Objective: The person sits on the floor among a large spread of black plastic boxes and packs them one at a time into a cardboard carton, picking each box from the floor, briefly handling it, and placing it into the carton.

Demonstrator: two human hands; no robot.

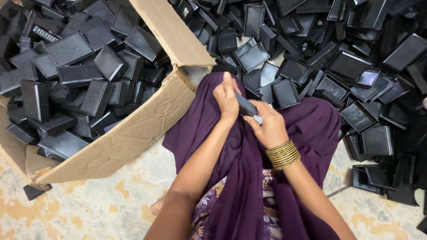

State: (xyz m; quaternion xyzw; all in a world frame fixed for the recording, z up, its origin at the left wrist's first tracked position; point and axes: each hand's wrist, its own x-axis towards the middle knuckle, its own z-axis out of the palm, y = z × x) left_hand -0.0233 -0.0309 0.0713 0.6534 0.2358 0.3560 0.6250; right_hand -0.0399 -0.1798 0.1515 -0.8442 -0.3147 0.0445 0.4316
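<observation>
Over the purple lap, the left hand and right hand both close their fingers on one black part, best held steady and close between the box and the pile.

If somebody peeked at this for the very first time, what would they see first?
Probably the huge heap of black plastic trays spread over the floor at the top and right, with more filling the torn cardboard box on the left. Next, in the middle, the left hand and right hand together hold one black piece over a purple cloth, with gold bangles on the right wrist.
</observation>
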